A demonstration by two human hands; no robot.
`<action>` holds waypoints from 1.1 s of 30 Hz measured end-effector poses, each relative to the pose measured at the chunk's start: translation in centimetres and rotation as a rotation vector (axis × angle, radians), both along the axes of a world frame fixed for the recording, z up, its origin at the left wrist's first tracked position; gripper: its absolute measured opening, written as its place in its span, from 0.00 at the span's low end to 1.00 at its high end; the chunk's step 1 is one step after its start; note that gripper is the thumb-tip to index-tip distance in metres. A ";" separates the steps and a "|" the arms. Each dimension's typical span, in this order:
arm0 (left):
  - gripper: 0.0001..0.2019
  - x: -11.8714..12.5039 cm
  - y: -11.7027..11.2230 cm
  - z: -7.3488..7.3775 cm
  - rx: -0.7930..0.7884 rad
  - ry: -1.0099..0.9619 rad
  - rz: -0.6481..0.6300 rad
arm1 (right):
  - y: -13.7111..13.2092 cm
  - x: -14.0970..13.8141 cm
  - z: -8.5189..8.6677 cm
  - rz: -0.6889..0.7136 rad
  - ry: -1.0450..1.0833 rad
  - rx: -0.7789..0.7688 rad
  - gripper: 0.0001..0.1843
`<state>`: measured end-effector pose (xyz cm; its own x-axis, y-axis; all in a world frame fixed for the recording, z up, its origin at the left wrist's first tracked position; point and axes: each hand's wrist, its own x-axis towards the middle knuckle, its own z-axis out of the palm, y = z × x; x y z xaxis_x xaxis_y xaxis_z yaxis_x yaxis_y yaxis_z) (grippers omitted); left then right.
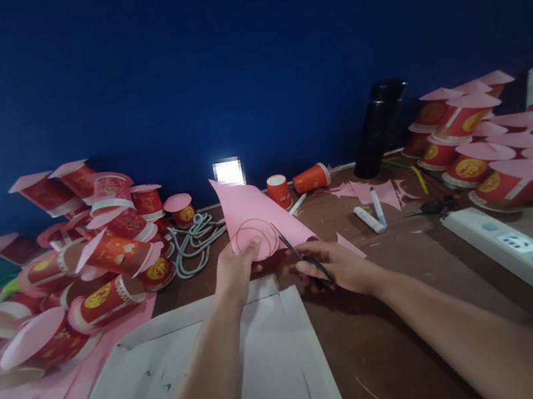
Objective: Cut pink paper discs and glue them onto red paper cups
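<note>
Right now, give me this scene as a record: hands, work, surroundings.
left_hand: the left hand grips pink paper, thumb over the drawn circles
right_hand: the right hand holds scissors, a blade near the circles
picture_left: heaped red cups, pink paper discs on many; grey cord
picture_right: white power strip, more cups
back: black bottle
scissors_opening: cannot tell

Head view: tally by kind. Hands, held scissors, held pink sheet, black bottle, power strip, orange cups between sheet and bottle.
Hands: 2 (left hand, right hand)
Held scissors: 1
Held pink sheet: 1
Black bottle: 1
Power strip: 1
Orange cups: 2
Total: 8, any nested cups uncounted
</note>
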<state>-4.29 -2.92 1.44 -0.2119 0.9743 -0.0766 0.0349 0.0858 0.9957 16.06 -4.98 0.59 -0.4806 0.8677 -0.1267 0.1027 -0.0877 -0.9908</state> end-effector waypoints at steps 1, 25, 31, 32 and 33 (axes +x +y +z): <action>0.21 0.0 0.0 0.0 -0.005 -0.013 -0.021 | 0.0 0.0 0.0 0.001 -0.001 -0.005 0.30; 0.16 0.1 -0.8 0.5 0.105 -0.048 -0.302 | -0.6 0.4 0.9 -0.096 0.194 0.042 0.21; 0.16 0.3 -0.8 0.4 0.071 -0.076 -0.285 | -0.5 0.4 0.8 -0.139 0.155 0.033 0.21; 0.16 0.3 -0.8 0.5 0.066 -0.083 -0.284 | -0.5 0.4 0.8 -0.143 0.150 0.036 0.21; 0.15 0.3 -0.8 0.5 0.062 -0.089 -0.282 | -0.5 0.4 0.7 -0.146 0.147 0.036 0.21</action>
